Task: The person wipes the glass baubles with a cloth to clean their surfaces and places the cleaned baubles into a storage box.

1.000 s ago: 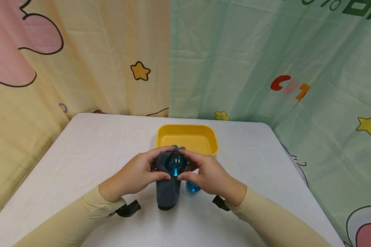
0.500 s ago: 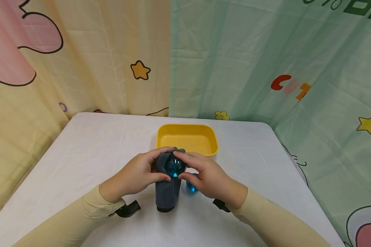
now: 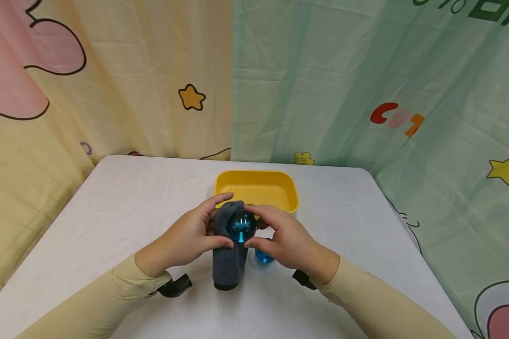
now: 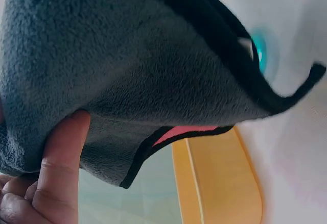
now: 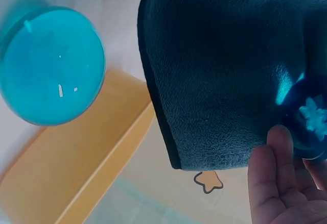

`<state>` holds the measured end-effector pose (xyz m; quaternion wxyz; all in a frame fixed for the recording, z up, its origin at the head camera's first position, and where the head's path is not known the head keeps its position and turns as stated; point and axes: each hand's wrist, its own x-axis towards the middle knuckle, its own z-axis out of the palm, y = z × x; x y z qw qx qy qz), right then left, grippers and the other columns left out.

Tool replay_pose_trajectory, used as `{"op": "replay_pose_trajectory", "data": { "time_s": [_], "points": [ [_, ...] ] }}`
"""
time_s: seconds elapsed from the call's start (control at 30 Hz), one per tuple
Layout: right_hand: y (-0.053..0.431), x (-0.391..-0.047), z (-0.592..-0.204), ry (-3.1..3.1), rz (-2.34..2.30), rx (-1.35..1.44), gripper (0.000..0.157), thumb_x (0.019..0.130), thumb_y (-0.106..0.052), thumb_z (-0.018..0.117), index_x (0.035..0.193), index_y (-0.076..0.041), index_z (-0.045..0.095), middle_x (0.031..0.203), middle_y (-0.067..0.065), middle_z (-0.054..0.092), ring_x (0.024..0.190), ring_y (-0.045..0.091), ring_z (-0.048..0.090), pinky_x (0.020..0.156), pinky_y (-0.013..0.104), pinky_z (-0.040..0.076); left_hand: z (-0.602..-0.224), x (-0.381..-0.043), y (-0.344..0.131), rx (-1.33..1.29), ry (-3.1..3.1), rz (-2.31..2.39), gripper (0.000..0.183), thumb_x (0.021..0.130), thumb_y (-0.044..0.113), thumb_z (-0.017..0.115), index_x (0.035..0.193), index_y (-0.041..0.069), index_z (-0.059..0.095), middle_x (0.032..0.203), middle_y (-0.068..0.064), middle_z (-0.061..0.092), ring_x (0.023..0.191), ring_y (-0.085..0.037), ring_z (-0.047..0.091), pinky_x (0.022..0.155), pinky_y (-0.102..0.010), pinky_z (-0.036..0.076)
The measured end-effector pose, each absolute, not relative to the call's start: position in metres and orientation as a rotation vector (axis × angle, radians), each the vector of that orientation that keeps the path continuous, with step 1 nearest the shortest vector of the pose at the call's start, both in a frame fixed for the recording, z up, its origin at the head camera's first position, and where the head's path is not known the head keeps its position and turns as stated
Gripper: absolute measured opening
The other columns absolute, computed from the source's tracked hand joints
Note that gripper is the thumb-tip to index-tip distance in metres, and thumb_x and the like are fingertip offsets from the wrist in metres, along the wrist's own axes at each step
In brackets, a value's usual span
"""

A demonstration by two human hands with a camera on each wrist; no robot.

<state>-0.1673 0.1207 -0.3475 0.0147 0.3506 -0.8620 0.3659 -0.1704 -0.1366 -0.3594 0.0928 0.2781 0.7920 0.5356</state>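
Head view gave me printed curtains (image 3: 318, 84) hanging behind a white tabletop (image 3: 110, 221). Toward its far edge sat a yellow tray (image 3: 254, 186), just beyond the hands. Nearer me, a grey cloth (image 3: 230, 266) with dark edging hung from the person's left hand (image 3: 184, 238); whether its lower end met the tabletop, I could not tell. Against the cloth sat a clear blue ball (image 3: 241, 227), raised between that hand and the right hand (image 3: 286, 238). A second blue ball (image 3: 264, 256) lay on the tabletop, partly hidden by the right hand.

I judged the step in hand to be wiping the raised ball; the next move, to my mind, called for turning it so another part met the fabric, without letting it slip.

Last, the left fingers (image 4: 59, 178) bent around the cloth and gripped it, thumb near the ball, index finger lifted at the top. The right fingers (image 5: 280, 150) pinched the ball, parted about its width, thumb below and index finger above.
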Motion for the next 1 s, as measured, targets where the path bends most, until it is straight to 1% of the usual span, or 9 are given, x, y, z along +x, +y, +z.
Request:
{"op": "replay_pose_trajectory", "data": {
  "time_s": [0.17, 0.33, 0.4, 0.57, 0.63, 0.7, 0.77, 0.9, 1.0],
  "points": [
    [0.1204, -0.1662, -0.3463, -2.698, 1.182, 1.056, 0.071, 0.089, -0.021, 0.086, 0.151, -0.011, 0.053, 0.144, 0.006, 0.064, 0.103, 0.015, 0.07, 0.091, 0.026, 0.062, -0.3597, -0.1708, -0.1355, 0.814, 2.31, 1.639, 0.088, 0.09, 0.005, 0.083, 0.16, 0.007, 0.031, 0.13, -0.019, 0.072, 0.104, -0.02, 0.076, 0.086, -0.028, 0.064],
    [0.1209, -0.1663, -0.3479, -2.678, 1.26, 1.044, 0.067, 0.088, -0.019, 0.086, 0.147, -0.008, 0.055, 0.139, 0.007, 0.066, 0.094, 0.01, 0.07, 0.084, 0.026, 0.063, -0.3595, -0.1705, -0.1343, 0.808, 2.274, 1.674, 0.083, 0.089, 0.003, 0.083, 0.156, 0.004, 0.034, 0.137, -0.021, 0.069, 0.106, -0.021, 0.076, 0.087, -0.028, 0.064],
    [0.121, -0.1664, -0.3488, -2.686, 1.313, 1.021, 0.061, 0.09, -0.018, 0.085, 0.143, -0.006, 0.057, 0.129, 0.007, 0.071, 0.089, 0.009, 0.07, 0.082, 0.027, 0.063, -0.3593, -0.1703, -0.134, 0.813, 2.274, 1.677, 0.08, 0.089, 0.004, 0.083, 0.154, 0.004, 0.038, 0.136, -0.02, 0.069, 0.107, -0.021, 0.075, 0.087, -0.028, 0.064],
    [0.1197, -0.1664, -0.352, -2.784, 1.526, 0.886, 0.03, 0.101, -0.021, 0.074, 0.123, -0.003, 0.065, 0.099, 0.006, 0.077, 0.077, 0.01, 0.067, 0.069, 0.026, 0.061, -0.3587, -0.1696, -0.1341, 0.841, 2.355, 1.611, 0.075, 0.088, 0.01, 0.085, 0.153, 0.008, 0.048, 0.125, -0.013, 0.073, 0.1, -0.019, 0.072, 0.084, -0.028, 0.064],
    [0.1192, -0.1663, -0.3534, -2.812, 1.595, 0.831, 0.025, 0.104, -0.024, 0.069, 0.117, -0.002, 0.067, 0.095, 0.007, 0.078, 0.076, 0.013, 0.067, 0.067, 0.026, 0.06, -0.3589, -0.1693, -0.134, 0.849, 2.374, 1.588, 0.074, 0.089, 0.012, 0.085, 0.154, 0.009, 0.049, 0.124, -0.012, 0.073, 0.097, -0.018, 0.071, 0.082, -0.028, 0.064],
    [0.119, -0.1657, -0.3547, -2.818, 1.629, 0.8, 0.027, 0.106, -0.026, 0.067, 0.118, -0.001, 0.067, 0.095, 0.008, 0.078, 0.076, 0.017, 0.068, 0.068, 0.025, 0.06, -0.3596, -0.169, -0.1336, 0.853, 2.372, 1.584, 0.074, 0.09, 0.012, 0.084, 0.155, 0.009, 0.049, 0.126, -0.012, 0.073, 0.097, -0.018, 0.072, 0.083, -0.028, 0.064],
    [0.1187, -0.1644, -0.3553, -2.816, 1.638, 0.797, 0.034, 0.106, -0.027, 0.066, 0.129, -0.001, 0.065, 0.096, 0.008, 0.077, 0.078, 0.019, 0.067, 0.07, 0.025, 0.06, -0.3605, -0.1691, -0.1331, 0.85, 2.367, 1.593, 0.075, 0.09, 0.013, 0.084, 0.156, 0.008, 0.048, 0.127, -0.013, 0.072, 0.098, -0.018, 0.073, 0.083, -0.028, 0.064],
    [0.1182, -0.1615, -0.3545, -2.804, 1.488, 0.911, 0.065, 0.101, -0.023, 0.074, 0.156, -0.008, 0.043, 0.099, 0.003, 0.073, 0.084, 0.015, 0.066, 0.075, 0.024, 0.061, -0.3616, -0.1701, -0.1333, 0.856, 2.4, 1.593, 0.074, 0.091, 0.015, 0.084, 0.156, 0.01, 0.049, 0.127, -0.011, 0.072, 0.098, -0.016, 0.072, 0.083, -0.028, 0.064],
    [0.1176, -0.1603, -0.3525, -2.793, 1.316, 0.995, 0.081, 0.095, -0.017, 0.08, 0.161, -0.014, 0.033, 0.105, 0.002, 0.071, 0.09, 0.01, 0.066, 0.083, 0.026, 0.063, -0.3608, -0.1708, -0.1346, 0.873, 2.424, 1.59, 0.072, 0.092, 0.016, 0.083, 0.156, 0.012, 0.05, 0.127, -0.009, 0.072, 0.097, -0.016, 0.07, 0.082, -0.028, 0.063]
  ]
}}
